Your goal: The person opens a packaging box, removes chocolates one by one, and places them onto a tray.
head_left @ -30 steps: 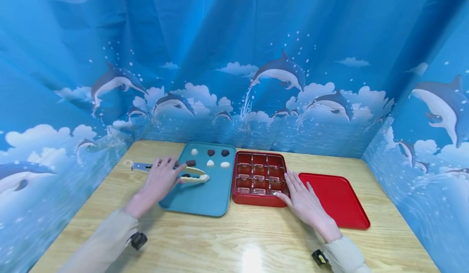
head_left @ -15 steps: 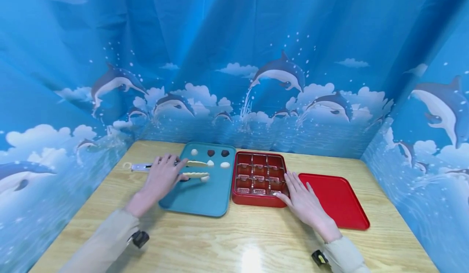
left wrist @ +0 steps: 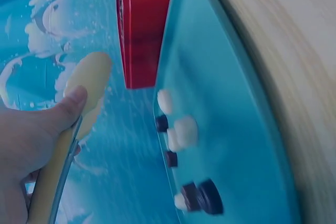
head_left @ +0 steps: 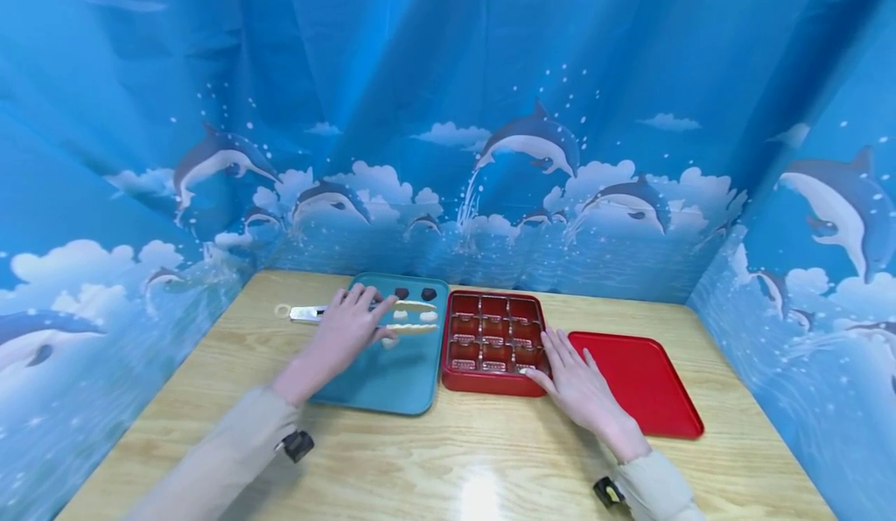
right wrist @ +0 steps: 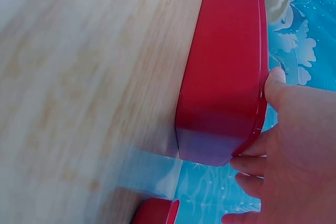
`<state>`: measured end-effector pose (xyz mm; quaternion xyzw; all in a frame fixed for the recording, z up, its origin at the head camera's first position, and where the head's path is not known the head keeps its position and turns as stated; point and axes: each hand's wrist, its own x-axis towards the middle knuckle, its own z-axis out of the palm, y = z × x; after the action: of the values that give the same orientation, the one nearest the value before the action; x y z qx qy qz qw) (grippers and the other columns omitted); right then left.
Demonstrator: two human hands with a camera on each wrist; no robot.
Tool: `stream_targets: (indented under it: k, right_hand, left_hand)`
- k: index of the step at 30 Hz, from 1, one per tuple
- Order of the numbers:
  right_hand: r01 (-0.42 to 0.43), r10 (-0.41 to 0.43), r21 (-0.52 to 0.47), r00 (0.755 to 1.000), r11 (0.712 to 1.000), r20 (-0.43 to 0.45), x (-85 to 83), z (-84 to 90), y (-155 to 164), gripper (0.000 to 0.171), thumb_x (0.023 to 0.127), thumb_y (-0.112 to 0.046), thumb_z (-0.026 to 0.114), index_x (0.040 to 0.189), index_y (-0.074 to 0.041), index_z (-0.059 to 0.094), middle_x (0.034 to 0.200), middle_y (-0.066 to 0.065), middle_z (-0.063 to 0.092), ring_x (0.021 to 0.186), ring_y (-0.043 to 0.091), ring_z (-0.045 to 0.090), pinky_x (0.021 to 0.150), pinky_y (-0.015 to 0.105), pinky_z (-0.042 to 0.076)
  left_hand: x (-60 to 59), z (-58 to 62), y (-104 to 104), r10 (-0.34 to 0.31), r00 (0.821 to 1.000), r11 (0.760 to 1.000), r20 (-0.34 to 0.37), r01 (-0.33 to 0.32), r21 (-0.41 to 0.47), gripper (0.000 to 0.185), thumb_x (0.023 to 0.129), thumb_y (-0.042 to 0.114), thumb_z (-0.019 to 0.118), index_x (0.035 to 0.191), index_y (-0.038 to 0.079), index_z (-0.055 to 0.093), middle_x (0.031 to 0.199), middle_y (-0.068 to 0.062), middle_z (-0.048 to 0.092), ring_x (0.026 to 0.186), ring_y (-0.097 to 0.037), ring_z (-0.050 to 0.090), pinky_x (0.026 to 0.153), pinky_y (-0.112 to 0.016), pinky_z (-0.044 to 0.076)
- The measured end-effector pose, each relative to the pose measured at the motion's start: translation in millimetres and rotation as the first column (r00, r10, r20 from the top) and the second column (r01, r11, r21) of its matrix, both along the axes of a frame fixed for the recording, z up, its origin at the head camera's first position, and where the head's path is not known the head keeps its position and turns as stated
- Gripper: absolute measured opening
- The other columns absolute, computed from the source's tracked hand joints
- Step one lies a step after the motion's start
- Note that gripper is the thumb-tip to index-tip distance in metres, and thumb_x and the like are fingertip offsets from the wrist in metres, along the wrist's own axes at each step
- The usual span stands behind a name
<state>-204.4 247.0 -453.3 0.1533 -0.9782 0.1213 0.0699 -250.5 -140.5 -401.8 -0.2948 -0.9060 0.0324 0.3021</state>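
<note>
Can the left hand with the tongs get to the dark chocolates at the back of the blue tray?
Probably yes. The left hand holds the tongs over the blue tray, and the dark chocolates lie just beyond the tips with nothing between.

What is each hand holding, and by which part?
The left hand grips the tongs around the middle of their arms. The right hand holds nothing; it rests flat against the red box corner.

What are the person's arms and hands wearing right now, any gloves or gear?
No gloves: both the left hand and the right hand are bare. Each arm has a long, light beige sleeve reaching the wrist. A small black device sits at each wrist; the right one shows a yellow mark. No rings or watch are visible.
</note>
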Motion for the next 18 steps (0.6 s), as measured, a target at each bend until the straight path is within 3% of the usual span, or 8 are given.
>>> stream_targets:
  k: [6, 18]
  right_hand:
    - [0.002, -0.002, -0.001, 1.0, 1.0, 0.017, 0.1, 1.4, 1.5, 0.081, 0.101, -0.051, 0.054, 0.156, 0.003, 0.032, 0.163, 0.022, 0.029, 0.151, 0.043, 0.023, 0.116, 0.067, 0.022]
    - [-0.038, 0.04, -0.035, 0.998, 0.999, 0.057, -0.1, 4.7, 8.1, 0.083, 0.1, -0.052, 0.055, 0.157, 0.002, 0.029, 0.164, 0.021, 0.026, 0.151, 0.043, 0.022, 0.116, 0.067, 0.022]
  left_hand:
    - [-7.9, 8.6, 33.3, -0.051, 0.997, 0.998, -0.062, 0.05, -0.028, 0.06, 0.081, 0.054, 0.076, 0.127, 0.016, 0.07, 0.104, -0.006, 0.065, 0.096, -0.025, 0.057, 0.076, -0.038, 0.048]
    - [-15.4, 29.3, 101.9, -0.153, 0.987, 0.981, -0.059, 0.144, -0.132, 0.054, 0.09, 0.053, 0.068, 0.133, 0.021, 0.067, 0.109, -0.005, 0.062, 0.099, -0.023, 0.052, 0.081, -0.037, 0.044]
